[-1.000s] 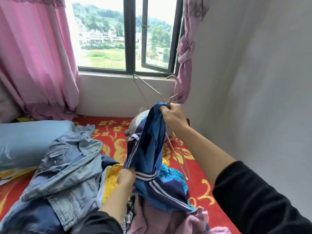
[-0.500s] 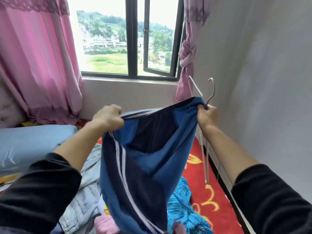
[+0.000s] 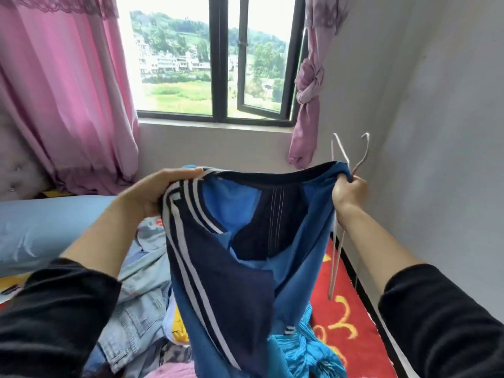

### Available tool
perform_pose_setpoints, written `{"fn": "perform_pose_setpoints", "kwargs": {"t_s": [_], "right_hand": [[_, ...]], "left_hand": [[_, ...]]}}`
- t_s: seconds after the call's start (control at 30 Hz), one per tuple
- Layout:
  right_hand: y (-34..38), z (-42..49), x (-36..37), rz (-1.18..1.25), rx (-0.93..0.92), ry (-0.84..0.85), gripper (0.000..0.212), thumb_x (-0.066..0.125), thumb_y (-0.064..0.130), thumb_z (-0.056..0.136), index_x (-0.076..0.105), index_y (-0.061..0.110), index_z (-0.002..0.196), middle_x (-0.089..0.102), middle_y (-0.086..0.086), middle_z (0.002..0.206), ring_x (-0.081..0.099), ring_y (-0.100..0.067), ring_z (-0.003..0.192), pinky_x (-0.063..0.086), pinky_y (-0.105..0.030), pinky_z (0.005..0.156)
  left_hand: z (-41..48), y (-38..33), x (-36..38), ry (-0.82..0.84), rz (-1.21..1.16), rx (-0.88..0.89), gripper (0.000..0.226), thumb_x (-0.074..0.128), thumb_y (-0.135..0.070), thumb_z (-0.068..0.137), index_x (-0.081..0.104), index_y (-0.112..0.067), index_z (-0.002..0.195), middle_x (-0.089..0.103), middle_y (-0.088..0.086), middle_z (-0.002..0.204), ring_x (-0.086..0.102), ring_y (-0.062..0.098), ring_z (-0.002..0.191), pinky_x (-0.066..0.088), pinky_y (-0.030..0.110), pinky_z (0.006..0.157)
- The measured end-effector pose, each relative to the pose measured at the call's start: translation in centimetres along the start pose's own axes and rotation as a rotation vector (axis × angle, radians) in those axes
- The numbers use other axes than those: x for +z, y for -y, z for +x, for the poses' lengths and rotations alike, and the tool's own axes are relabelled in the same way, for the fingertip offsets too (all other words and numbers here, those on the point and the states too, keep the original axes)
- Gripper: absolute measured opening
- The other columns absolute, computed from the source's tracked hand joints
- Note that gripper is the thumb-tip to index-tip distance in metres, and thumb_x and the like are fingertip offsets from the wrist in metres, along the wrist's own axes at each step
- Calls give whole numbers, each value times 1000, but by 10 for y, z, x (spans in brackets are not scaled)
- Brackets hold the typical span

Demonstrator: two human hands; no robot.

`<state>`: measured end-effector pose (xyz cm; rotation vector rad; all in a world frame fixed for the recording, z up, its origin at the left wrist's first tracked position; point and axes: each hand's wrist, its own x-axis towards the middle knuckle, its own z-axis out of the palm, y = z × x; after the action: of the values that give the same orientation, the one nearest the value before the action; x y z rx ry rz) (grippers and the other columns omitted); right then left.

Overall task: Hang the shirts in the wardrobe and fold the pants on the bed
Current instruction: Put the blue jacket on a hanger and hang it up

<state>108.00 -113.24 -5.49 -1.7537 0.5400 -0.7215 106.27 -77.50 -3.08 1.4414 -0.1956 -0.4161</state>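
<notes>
A blue and navy garment with white side stripes hangs spread open in front of me above the bed. My left hand grips its striped left edge. My right hand grips the garment's right edge together with a white wire hanger, whose hook sticks up above my fist and whose frame hangs down below it. The garment's lower part drops onto the heap of clothes.
On the red patterned bed lie a light denim garment, a turquoise knit piece and a pink piece. A blue pillow is at left. Window, pink curtains and a white wall close in.
My left hand rose from the clothes heap to the garment's striped edge, and both hands pulled the garment wide open. My right hand with the hanger moved to the right.
</notes>
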Motion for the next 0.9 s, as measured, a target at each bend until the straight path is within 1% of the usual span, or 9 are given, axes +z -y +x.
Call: {"fn": "perform_pose_setpoints", "kwargs": {"t_s": [0.07, 0.2, 0.37, 0.43, 0.5, 0.6, 0.77, 0.83, 0.9], "right_hand": [[1, 5, -2, -5, -11, -18, 25, 48, 17, 90, 55, 8, 68, 49, -3, 62, 47, -24, 65, 37, -32, 62], [-7, 0, 0, -34, -10, 16, 34, 49, 18, 90, 43, 14, 56, 42, 1, 54, 39, -19, 53, 32, -29, 53], [-18, -14, 6, -28, 9, 59, 34, 48, 18, 91, 45, 14, 57, 43, 1, 54, 38, -14, 48, 30, -28, 48], [-16, -13, 4, -13, 24, 53, 33, 48, 19, 92, 47, 14, 59, 45, 2, 56, 40, -14, 49, 33, -27, 48], [-15, -10, 0, -16, 50, 25, 32, 47, 18, 91, 46, 15, 59, 45, 2, 57, 40, -14, 50, 33, -27, 49], [-20, -8, -7, -36, 84, -13, 32, 44, 15, 89, 41, 14, 57, 41, 2, 56, 36, -14, 49, 29, -25, 47], [-32, -17, -13, -86, 90, 8, 31, 44, 14, 89, 43, 15, 59, 44, 2, 57, 39, -13, 50, 29, -25, 46], [-33, -21, -13, -69, 84, 11, 31, 44, 15, 90, 43, 15, 58, 43, 2, 57, 38, -13, 50, 30, -26, 47], [-33, -24, -14, -44, 94, 5, 29, 44, 15, 90, 47, 14, 61, 46, 2, 59, 41, -14, 52, 33, -25, 49]], "left_hand": [[-2, -15, -7, 71, 168, -87, 51, 87, -38, 56, 75, -14, 99, 74, 9, 95, 72, 20, 83, 57, 28, 66], [4, 17, -22, -107, 476, -187, 48, 76, -39, 71, 72, -4, 103, 72, 14, 102, 65, 24, 89, 48, 33, 83], [9, 91, -4, -138, 115, -134, 24, 52, -15, 95, 63, -1, 111, 68, 14, 101, 68, 20, 81, 55, 28, 70], [6, 101, 11, -72, 61, -114, 23, 62, -23, 90, 67, -15, 111, 72, 8, 102, 71, 19, 89, 56, 26, 71], [6, 99, 21, -61, 410, -104, 28, 77, -29, 75, 67, -28, 100, 73, -1, 94, 69, 13, 84, 52, 20, 65], [13, 101, 23, -181, 990, -138, 36, 65, -17, 64, 45, -19, 94, 58, 6, 85, 55, 17, 71, 42, 27, 56], [15, 129, 13, -363, 1377, -197, 22, 46, -12, 80, 42, -14, 101, 58, 13, 103, 57, 30, 93, 43, 34, 68], [15, 143, 9, -509, 1528, -318, 30, 46, -13, 85, 43, -11, 115, 52, 14, 121, 52, 34, 111, 46, 40, 82], [9, 154, 10, -576, 1534, -454, 32, 47, -10, 86, 48, -7, 118, 54, 15, 124, 55, 33, 112, 48, 39, 84]]}}
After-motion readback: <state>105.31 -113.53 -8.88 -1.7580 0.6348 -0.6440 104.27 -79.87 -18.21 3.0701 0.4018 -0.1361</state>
